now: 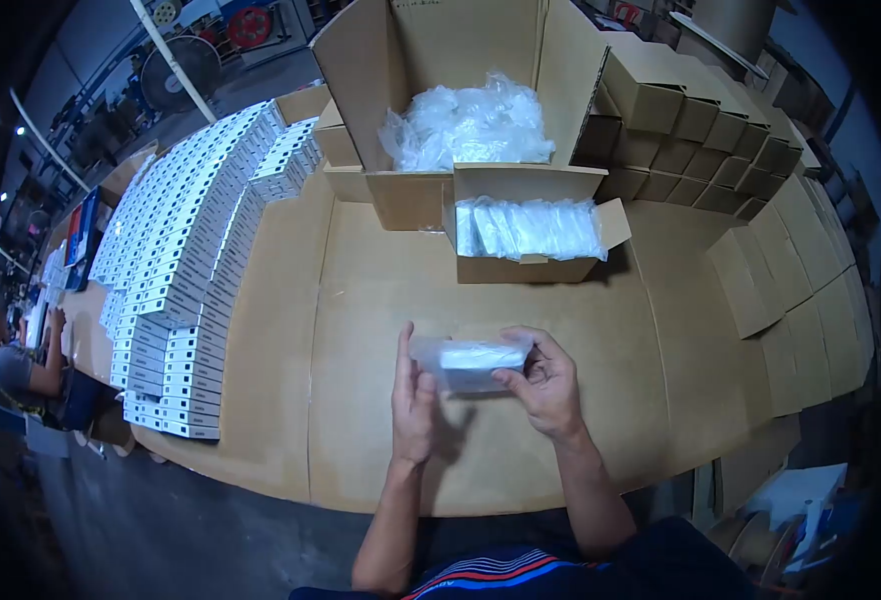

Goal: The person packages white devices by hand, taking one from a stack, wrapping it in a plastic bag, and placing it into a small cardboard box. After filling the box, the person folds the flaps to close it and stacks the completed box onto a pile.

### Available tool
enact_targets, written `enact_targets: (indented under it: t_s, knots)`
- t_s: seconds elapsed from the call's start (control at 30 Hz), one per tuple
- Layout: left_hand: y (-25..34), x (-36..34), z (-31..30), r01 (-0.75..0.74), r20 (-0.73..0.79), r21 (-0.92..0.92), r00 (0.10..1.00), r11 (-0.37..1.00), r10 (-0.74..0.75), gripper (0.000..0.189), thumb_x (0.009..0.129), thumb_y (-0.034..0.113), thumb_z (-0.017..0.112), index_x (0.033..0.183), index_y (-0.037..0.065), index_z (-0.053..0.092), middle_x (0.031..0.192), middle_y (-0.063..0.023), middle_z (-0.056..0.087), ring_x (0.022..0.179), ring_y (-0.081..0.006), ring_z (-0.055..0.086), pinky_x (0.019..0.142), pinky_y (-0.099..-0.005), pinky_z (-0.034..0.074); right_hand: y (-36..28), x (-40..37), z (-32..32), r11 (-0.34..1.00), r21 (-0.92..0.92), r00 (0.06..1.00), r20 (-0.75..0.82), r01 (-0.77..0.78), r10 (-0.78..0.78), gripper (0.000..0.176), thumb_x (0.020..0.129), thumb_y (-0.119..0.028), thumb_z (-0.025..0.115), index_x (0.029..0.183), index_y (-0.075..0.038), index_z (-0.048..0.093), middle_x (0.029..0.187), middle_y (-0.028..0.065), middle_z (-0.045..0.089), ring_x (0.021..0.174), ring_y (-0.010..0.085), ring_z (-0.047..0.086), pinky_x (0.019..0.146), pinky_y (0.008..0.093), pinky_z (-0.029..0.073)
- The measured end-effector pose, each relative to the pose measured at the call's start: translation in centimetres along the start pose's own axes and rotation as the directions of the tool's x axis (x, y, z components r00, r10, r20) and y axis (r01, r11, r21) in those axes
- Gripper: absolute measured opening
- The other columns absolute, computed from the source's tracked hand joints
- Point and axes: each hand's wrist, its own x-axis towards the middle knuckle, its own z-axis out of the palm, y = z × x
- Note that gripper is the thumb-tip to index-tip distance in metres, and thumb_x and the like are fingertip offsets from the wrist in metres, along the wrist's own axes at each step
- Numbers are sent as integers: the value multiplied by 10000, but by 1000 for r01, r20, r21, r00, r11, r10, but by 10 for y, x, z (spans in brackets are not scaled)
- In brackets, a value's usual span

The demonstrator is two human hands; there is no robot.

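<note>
Over the cardboard-covered table, my right hand [546, 380] pinches the right end of a small white box in a clear plastic bag [476, 362], thumb in front and fingers behind. My left hand [414, 410] is upright at the bag's loose left end, its fingers stretched out and the palm facing the bag. Beyond them stands an open small carton [526, 270], packed with a row of bagged boxes [531, 228]. Behind it, a larger open carton [411, 200] holds a heap of clear plastic bags [476, 125].
Stacked white boxes [186, 260] cover the table's left side. Folded brown cartons [701, 130] are piled at the back right, with flat cardboard pieces [801, 270] along the right edge. Another person [36, 365] sits at the far left.
</note>
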Motion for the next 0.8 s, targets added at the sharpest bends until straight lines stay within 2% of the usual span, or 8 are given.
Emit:
enact_targets:
  t_s: [0.07, 0.1, 0.23, 0.33, 0.43, 0.53, 0.67, 0.8]
  knots:
    - [-5, -6, -1, 14, 31, 174, 999, 985, -19, 770, 1090, 359, 543, 1661, 40, 137, 1397, -177, 562, 1261, -237, 568, 1078, -388, 471, 3, 2, -3, 999, 1, 999, 28, 37, -37, 399, 914, 71, 744, 1290, 38, 614, 1224, 148, 693, 1118, 160, 661, 966, 289, 559]
    - [10, -9, 16, 88, -54, -39, 994, 995, -90, 641, 1074, 233, 595, 1611, 31, 309, 1350, -131, 583, 1225, -200, 582, 997, -352, 529, 4, 2, -2, 999, 41, 999, 42, 17, -19, 373, 913, 70, 745, 1268, 44, 636, 1249, 162, 691, 1136, 167, 660, 973, 292, 558]
    - [-1, -10, 15, 200, -126, -134, 968, 971, -217, 330, 1104, 253, 553, 1290, 1, 656, 1155, -66, 680, 1035, -143, 662, 865, -285, 577, 8, -3, -1, 997, -14, 993, 93, -77, 78, 279, 937, 37, 732, 1214, 53, 699, 1338, 202, 668, 1194, 194, 653, 1009, 308, 542]
    - [5, -11, 19, 229, -183, -110, 952, 967, -246, 348, 1093, 300, 581, 1221, -6, 684, 1059, -55, 703, 977, -137, 678, 855, -277, 583, 3, -1, -8, 949, -308, 988, 116, -63, 103, 226, 968, -5, 711, 1187, 47, 727, 1344, 203, 667, 1190, 197, 654, 1010, 322, 535]
    - [2, -11, 14, 230, -210, -114, 945, 967, -250, 357, 1091, 310, 585, 1175, -17, 700, 1019, -59, 707, 954, -137, 684, 830, -285, 594, 7, -2, -7, 985, -37, 983, -69, -171, 168, 182, 981, -39, 706, 1143, 33, 747, 1371, 207, 653, 1197, 217, 651, 1012, 344, 527]
    - [6, -4, 14, 201, -307, -135, 923, 970, -234, 332, 1098, 300, 564, 1127, -8, 688, 984, -63, 707, 872, -134, 711, 755, -301, 626, -7, 0, -4, 998, -36, 985, -163, 45, -50, 146, 961, -14, 714, 1092, 28, 762, 1393, 217, 635, 1209, 235, 646, 1031, 361, 515]
    - [0, -1, 11, 164, -293, -134, 936, 977, -197, 343, 1108, 300, 540, 1127, -12, 683, 973, -63, 704, 862, -132, 711, 746, -293, 629, -18, 2, 2, 937, -326, 960, 279, 123, -29, 273, 861, -12, 806, 1132, -25, 775, 1366, 173, 661, 1196, 233, 660, 1009, 311, 516]
    - [4, -3, 14, 163, -226, -185, 953, 969, -203, 361, 1121, 290, 504, 1279, -10, 629, 997, -78, 698, 894, -133, 700, 769, -288, 611, -14, 3, 12, 894, -444, 969, 191, -59, 159, 333, 816, -9, 836, 1141, -68, 793, 1145, 125, 760, 1060, 231, 722, 977, 332, 549]
